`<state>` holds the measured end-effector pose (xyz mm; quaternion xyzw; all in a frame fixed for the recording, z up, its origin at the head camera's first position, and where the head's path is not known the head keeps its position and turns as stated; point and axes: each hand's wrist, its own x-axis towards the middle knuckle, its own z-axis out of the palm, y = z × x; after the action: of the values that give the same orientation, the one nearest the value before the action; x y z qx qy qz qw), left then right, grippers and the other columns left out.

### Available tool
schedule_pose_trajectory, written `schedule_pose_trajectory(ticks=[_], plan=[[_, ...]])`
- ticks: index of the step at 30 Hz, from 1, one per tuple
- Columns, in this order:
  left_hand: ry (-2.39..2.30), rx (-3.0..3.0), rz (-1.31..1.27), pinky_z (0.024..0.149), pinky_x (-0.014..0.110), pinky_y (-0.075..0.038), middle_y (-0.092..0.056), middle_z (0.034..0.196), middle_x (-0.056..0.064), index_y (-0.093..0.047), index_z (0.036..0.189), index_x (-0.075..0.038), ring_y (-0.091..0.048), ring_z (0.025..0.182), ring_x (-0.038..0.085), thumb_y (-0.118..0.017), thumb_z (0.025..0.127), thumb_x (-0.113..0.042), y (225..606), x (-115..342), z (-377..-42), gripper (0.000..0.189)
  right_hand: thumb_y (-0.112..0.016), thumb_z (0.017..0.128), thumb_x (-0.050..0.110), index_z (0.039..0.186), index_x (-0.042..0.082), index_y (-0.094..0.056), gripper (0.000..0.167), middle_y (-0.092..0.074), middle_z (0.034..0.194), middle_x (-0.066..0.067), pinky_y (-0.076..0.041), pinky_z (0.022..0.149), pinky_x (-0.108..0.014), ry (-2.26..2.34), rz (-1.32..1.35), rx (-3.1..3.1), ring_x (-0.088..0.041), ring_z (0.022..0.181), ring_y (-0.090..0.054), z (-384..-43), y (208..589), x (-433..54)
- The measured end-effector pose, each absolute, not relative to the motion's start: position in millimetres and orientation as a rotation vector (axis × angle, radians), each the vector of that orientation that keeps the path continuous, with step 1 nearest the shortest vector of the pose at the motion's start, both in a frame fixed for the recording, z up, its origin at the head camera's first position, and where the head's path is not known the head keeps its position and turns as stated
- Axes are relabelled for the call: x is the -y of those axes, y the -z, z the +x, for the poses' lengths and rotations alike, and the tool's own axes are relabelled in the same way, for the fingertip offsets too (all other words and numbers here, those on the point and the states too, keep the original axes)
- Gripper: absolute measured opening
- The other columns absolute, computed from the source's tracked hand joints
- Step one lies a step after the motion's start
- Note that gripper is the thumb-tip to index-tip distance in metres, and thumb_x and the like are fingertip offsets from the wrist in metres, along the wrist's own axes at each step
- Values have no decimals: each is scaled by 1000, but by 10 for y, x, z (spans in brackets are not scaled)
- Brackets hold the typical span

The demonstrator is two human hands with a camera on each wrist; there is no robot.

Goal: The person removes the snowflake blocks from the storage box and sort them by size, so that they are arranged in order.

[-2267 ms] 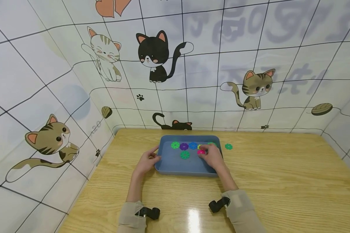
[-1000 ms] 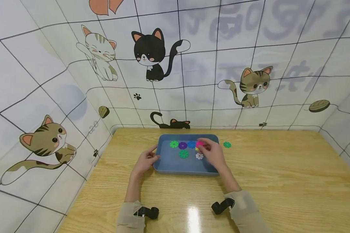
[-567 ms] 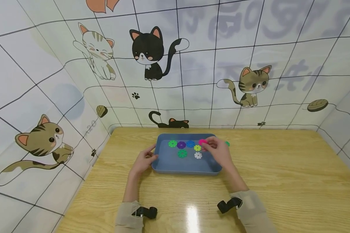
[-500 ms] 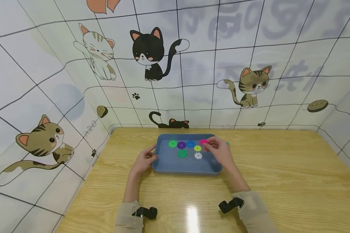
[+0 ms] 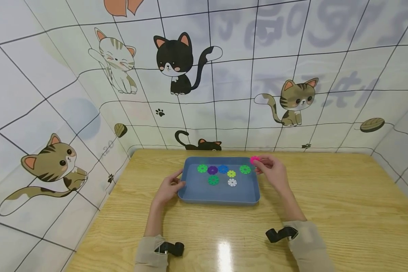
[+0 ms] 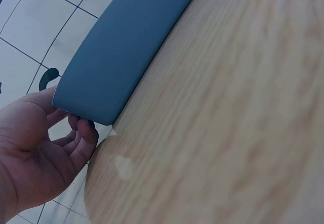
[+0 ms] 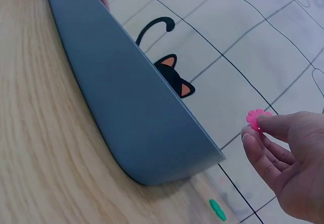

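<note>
A blue-grey tray [image 5: 221,194] lies on the table, with several notched, flower-shaped plastic discs flat on its floor. Among them are a purple disc [image 5: 212,170], a blue disc [image 5: 223,169], a yellow disc [image 5: 231,173], a white disc [image 5: 232,183] and a green disc [image 5: 245,169] near the right wall. My left hand [image 5: 168,189] grips the tray's left rim, thumb on the inside. Between the thumb and fingers of my right hand [image 5: 275,173] is a pink disc [image 7: 257,120], raised above the tray's back right corner.
On the wooden table [image 5: 326,196], just right of the tray, a loose green disc [image 7: 217,210] shows in the right wrist view; the right hand hides it in the head view. A cat-patterned wall covering [image 5: 238,87] rises behind the table.
My right hand has picked up the pink disc and carried it right, to the tray's back right corner, uncovering the white and right-hand green discs. The left hand stays on the rim.
</note>
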<state>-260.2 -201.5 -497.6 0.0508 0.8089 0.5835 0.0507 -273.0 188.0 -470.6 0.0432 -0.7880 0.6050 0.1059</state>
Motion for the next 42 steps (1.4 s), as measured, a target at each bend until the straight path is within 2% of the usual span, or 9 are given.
schedule_pose_trajectory(ticks=[3,6,16,21,25,30,34,42], plan=[[-1775,-2464,160,54,24,-38,-54,92,11,-46,151,-3,-46,68,15,-64,97,-1,4970,2012,-2597,57,-70,97,13,119,-9,-63,32,-68,101,-32,-59,70,-35,-1815,127,2275,-16,71,-72,-2752,4715,-1976],[-1776,-2462,160,54,24,-38,-54,93,12,-45,151,-3,-46,69,15,-64,97,-1,4962,2010,-2590,58,-68,98,12,122,-10,-62,33,-67,101,-34,-59,70,-35,-1789,107,2284,-16,69,-72,-2756,4736,-2080],[-1769,-2475,153,54,24,-38,-54,92,11,-46,152,-4,-46,68,15,-64,97,-2,4986,2033,-2568,58,-64,100,9,130,-7,-61,34,-67,104,-28,-57,69,-24,-1607,-99,2468,-17,77,-71,-2761,4900,-2342],[-1779,-2466,144,55,23,-38,-53,92,10,-46,152,-6,-45,68,15,-64,97,-2,5005,2036,-2566,57,-65,99,8,122,-11,-60,31,-67,104,-29,-55,65,-22,-1514,-161,2537,-15,75,-69,-2787,5014,-2430],[-1779,-2467,143,54,23,-38,-52,92,10,-46,152,-5,-45,69,14,-64,98,-2,5008,2031,-2562,57,-66,97,11,113,-9,-63,25,-68,99,-25,-50,68,-27,-1310,-174,2604,-26,82,-67,-2797,5063,-2470],[-1779,-2461,133,54,23,-38,-52,92,9,-46,152,-6,-45,67,14,-64,98,-2,5012,2032,-2568,57,-66,96,11,111,-9,-65,25,-67,98,-25,-47,72,-34,-1226,-169,2629,-36,90,-63,-2795,5074,-2483],[-1789,-2450,129,54,23,-39,-52,92,9,-47,151,-6,-45,67,14,-65,97,-2,5010,2024,-2583,57,-68,96,11,110,-10,-65,26,-67,99,-25,-47,71,-30,-1254,-185,2624,-35,90,-63,-2785,5078,-2488],[-1790,-2453,125,55,24,-40,-53,92,9,-47,152,-7,-46,71,15,-66,97,-3,5007,2010,-2607,58,-70,95,12,106,-9,-69,25,-67,94,-20,-45,65,-23,-1263,-194,2605,-26,82,-62,-2793,5085,-2510]])
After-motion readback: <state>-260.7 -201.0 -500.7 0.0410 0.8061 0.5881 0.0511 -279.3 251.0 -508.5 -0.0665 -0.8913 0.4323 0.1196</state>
